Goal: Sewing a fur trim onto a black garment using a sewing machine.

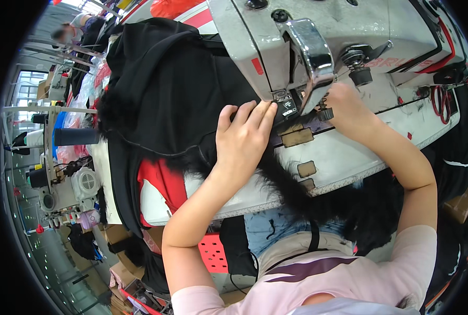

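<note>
Black fur-trimmed fabric (173,100) is spread left of the sewing machine head (252,47), under the left hand (244,135); the right hand (347,105) is partly hidden by the head; neither grip can be told.

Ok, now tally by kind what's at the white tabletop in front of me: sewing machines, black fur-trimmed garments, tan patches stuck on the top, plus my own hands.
Sewing machine: 1
Black fur-trimmed garment: 1
Tan patches: 3
Your hands, left hand and right hand: 2
Total: 7
</note>
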A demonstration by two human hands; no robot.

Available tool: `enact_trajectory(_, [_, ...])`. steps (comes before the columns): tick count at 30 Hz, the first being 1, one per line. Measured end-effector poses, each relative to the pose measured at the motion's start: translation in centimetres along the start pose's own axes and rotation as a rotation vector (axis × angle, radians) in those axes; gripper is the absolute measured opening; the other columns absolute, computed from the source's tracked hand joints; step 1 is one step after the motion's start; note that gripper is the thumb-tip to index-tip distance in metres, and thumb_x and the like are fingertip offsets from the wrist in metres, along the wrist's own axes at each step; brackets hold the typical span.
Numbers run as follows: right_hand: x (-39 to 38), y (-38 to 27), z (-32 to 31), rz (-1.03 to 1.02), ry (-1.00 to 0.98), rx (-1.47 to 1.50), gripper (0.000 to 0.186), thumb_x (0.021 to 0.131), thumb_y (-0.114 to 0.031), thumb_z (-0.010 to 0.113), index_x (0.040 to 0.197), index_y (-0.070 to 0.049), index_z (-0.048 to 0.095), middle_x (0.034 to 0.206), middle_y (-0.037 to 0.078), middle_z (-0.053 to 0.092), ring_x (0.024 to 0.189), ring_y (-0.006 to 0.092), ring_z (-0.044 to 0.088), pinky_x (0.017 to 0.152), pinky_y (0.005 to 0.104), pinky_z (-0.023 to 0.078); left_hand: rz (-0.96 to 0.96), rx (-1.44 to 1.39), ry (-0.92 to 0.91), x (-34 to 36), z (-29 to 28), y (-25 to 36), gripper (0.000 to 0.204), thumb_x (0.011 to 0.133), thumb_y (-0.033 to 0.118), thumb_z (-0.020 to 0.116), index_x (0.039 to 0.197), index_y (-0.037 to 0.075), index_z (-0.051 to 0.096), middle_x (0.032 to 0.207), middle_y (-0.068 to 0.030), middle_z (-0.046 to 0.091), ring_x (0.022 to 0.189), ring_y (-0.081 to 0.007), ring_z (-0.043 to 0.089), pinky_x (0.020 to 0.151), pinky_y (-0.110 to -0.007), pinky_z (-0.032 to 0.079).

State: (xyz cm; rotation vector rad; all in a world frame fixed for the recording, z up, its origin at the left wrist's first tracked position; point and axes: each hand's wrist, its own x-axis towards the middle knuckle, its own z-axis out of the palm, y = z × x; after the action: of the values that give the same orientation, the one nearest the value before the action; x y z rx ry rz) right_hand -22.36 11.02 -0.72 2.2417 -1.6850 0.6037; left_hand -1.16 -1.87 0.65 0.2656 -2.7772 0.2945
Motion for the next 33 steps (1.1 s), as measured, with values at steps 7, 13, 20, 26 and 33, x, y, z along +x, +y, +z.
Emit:
enact_trajectory(7, [0.0, -1.1, -0.6, 0.125, -0.017, -0.062, 0.005, 0.07, -0.008, 0.064, 0.072, -0.007, 0.06, 0.083, 0.005, 0.056, 0.086, 0.0231, 0.057, 0.075, 0.0335, 0.05, 0.056, 0.023, 0.02, 0.3, 0.7, -0.8, 0.034, 0.078, 0.012, 0.065, 0.112, 0.011, 0.069, 0.11, 0.0016, 0.066, 0.102, -0.0148, 0.06, 0.099, -0.037, 0.036])
enact_trajectory(13, [-0.4, -0.3, 0.6, 0.23, 0.0, -0.101, 0.004, 0.068, -0.008, 0.064, 0.066, -0.006, 0.06, 0.073, 0.008, 0.056, 0.077, 0.0274, 0.06, 0.069, 0.0389, 0.05, 0.058, -0.012, 0.074, 0.8, 0.8, -0.7, 0.025, 0.08, 0.014, 0.067, 0.105, 0.009, 0.07, 0.104, 0.0003, 0.067, 0.1, -0.0151, 0.06, 0.096, -0.037, 0.036])
enact_trajectory(20, [-0.4, 0.1, 1.1, 0.242, -0.066, -0.044, 0.006, 0.069, -0.008, 0.062, 0.064, -0.006, 0.059, 0.071, 0.008, 0.055, 0.076, 0.0287, 0.059, 0.068, 0.0404, 0.049, 0.046, -0.034, 0.132, 1.1, 1.1, -0.7, 0.015, 0.082, 0.014, 0.068, 0.096, 0.009, 0.071, 0.098, -0.0002, 0.067, 0.096, -0.0153, 0.061, 0.094, -0.036, 0.038])
enact_trajectory(26, [-0.1, 0.4, 1.4, 0.183, 0.128, -0.137, 0.007, 0.069, -0.008, 0.061, 0.063, -0.005, 0.059, 0.072, 0.009, 0.056, 0.078, 0.0293, 0.059, 0.069, 0.0406, 0.049, 0.095, -0.023, 0.053, 1.1, 0.9, -1.0, 0.018, 0.081, 0.011, 0.066, 0.098, 0.009, 0.072, 0.095, 0.0016, 0.067, 0.094, -0.0129, 0.06, 0.094, -0.036, 0.038])
enact_trajectory(33, [-0.4, -0.4, 0.8, 0.274, -0.023, -0.055, 0.003, 0.068, -0.009, 0.062, 0.066, -0.008, 0.064, 0.07, 0.007, 0.056, 0.077, 0.0268, 0.059, 0.07, 0.0391, 0.049, 0.068, -0.028, 0.049, 1.2, 0.7, -1.1, 0.021, 0.078, 0.012, 0.065, 0.098, 0.008, 0.07, 0.097, 0.0006, 0.065, 0.093, -0.0123, 0.058, 0.095, -0.037, 0.038])
